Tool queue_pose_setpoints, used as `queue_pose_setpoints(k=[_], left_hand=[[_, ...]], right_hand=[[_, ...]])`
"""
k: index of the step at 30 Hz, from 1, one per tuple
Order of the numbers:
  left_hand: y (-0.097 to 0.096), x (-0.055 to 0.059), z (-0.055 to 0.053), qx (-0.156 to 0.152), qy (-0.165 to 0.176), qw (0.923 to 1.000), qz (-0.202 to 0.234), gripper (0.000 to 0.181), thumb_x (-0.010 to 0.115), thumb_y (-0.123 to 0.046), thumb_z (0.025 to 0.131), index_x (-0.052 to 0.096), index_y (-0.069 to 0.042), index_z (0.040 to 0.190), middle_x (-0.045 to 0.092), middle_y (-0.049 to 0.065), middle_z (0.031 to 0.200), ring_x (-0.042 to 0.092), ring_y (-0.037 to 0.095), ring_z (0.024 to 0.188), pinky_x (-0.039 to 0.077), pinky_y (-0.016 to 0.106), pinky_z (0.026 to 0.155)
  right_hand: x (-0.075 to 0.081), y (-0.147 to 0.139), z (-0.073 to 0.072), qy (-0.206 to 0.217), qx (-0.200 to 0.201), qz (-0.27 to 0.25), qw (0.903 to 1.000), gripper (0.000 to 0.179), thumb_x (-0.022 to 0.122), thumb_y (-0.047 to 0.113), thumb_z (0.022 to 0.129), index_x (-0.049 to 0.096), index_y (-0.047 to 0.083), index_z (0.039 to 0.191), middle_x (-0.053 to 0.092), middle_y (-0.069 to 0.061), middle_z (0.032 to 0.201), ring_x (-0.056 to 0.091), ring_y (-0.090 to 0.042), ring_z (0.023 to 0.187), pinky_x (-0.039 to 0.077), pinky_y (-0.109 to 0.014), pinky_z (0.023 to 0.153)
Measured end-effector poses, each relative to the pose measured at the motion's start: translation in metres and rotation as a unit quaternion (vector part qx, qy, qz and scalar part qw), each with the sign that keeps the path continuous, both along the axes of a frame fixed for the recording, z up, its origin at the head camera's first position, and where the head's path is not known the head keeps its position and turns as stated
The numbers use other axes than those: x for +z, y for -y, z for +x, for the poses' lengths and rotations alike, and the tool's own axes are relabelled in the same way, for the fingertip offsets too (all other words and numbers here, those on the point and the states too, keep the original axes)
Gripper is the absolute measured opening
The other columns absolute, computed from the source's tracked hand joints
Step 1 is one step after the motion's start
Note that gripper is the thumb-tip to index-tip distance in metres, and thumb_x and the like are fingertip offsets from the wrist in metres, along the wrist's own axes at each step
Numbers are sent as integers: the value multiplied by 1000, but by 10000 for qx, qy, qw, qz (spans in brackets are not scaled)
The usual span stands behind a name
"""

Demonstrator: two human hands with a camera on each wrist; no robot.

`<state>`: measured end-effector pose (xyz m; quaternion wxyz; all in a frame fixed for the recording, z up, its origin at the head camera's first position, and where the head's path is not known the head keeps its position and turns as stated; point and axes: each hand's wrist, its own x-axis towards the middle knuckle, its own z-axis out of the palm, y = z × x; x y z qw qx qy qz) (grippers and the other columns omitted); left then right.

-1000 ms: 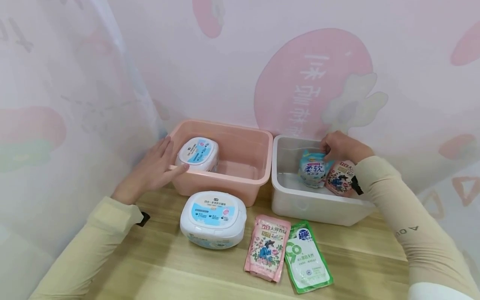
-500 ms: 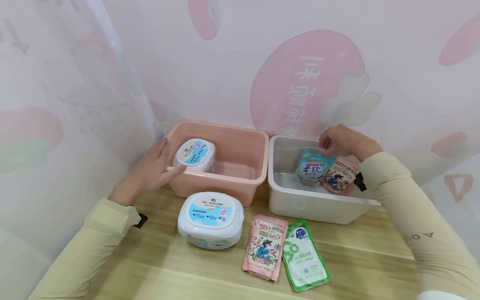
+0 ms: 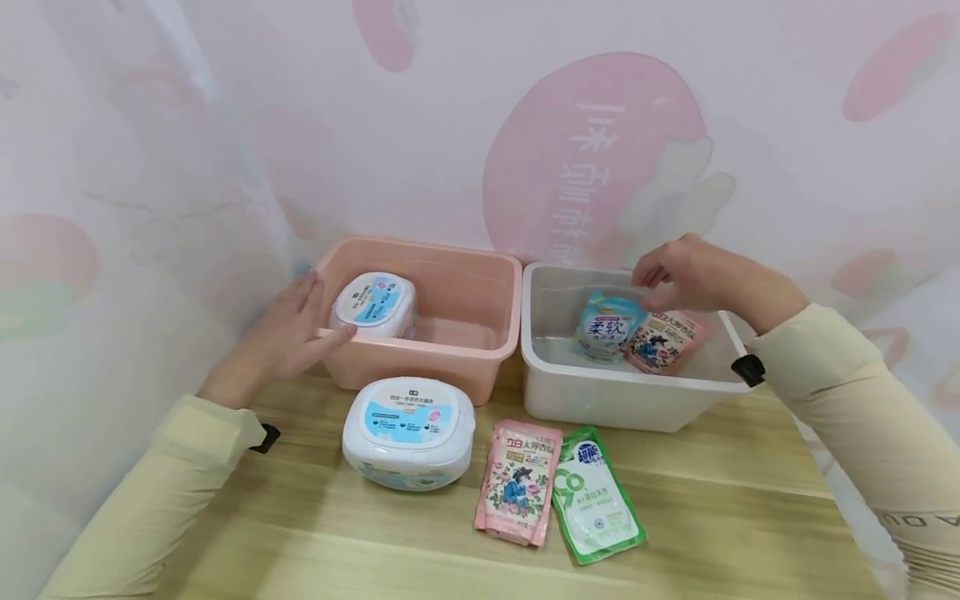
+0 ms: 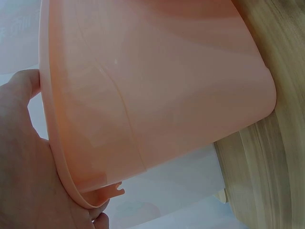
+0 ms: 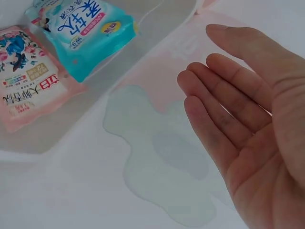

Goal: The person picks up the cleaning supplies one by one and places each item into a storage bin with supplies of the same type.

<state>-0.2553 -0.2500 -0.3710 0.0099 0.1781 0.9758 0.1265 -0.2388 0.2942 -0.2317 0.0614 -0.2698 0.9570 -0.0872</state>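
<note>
Beyond wooden tabletop [image 3: 300, 517], pink-patterned backdrop [image 3: 420, 158]

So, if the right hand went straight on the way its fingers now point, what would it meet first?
In the right wrist view, probably the far rim of the white bin, then the blue pouch. Depth is unclear, so the right hand could pass above both.

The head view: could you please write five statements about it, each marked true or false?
The left hand touches the pink bin. True.
Two tubs stand inside the pink bin. False: one tub is inside; the second tub is outside.
The right hand holds nothing. True.
The white bin contains a blue pouch and a pink pouch. True.
The green pouch lies in the white bin. False: the green pouch lies on the table.
</note>
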Motion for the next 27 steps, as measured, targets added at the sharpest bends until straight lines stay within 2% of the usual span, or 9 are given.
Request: queue_pose_setpoints(k=[8,14,19,20,21,24,25,27], left_hand=[[4,-1,-7,-13,26,10000,-46,104,40,-66,106,1,10,165,-1,34,174,7,57,160,14,75,126],[10,-3,-10,42,43,10000,0,105,41,-66,106,-1,10,165,-2,35,173,7,58,159,14,76,125],[15,-3,-11,35,54,10000,-5,104,39,-65,106,-1,11,165,-2,35,173,5,57,160,14,76,125],[16,-3,-11,28,49,10000,7,104,39,-66,106,-1,11,165,-3,35,173,5,56,160,15,76,125],[16,-3,-12,29,44,10000,15,104,39,-66,106,-1,10,165,-2,36,173,5,56,160,14,76,125],[15,-2,-12,58,20,10000,47,105,40,-66,106,-1,9,165,-1,36,173,6,57,160,15,76,124],[14,-2,-13,64,9,10000,55,104,40,-66,105,-1,9,165,-1,36,173,7,57,160,15,77,124],[14,-3,-13,98,13,9999,56,105,41,-67,105,-1,7,166,0,36,173,8,58,159,16,77,124]], right_hand=[[11,10,30,-232,237,74,9994,28,86,10,85,78,6,111,80,-7,108,75,-23,100,63,-47,92],[8,21,50,-306,762,44,9966,30,87,9,85,77,6,113,80,-5,111,75,-17,98,64,-40,85],[-5,31,63,-899,1514,19,9844,23,88,12,83,80,13,105,80,3,104,72,-11,93,64,-35,82],[-8,33,65,-1056,1602,57,9814,22,89,12,82,80,14,103,79,4,102,71,-10,91,64,-36,83],[-11,35,67,-1116,1650,109,9799,22,89,13,82,80,14,102,79,6,99,69,-9,89,63,-40,90],[-20,38,72,-1024,1552,253,9822,27,92,15,79,79,14,103,78,7,98,69,-12,89,50,-58,111],[-23,38,74,-970,1518,287,9832,29,92,17,79,79,13,105,79,7,99,71,-13,90,46,-61,114],[-29,40,76,-894,1580,280,9830,31,91,16,80,79,11,107,79,5,101,73,-14,91,47,-61,113]])
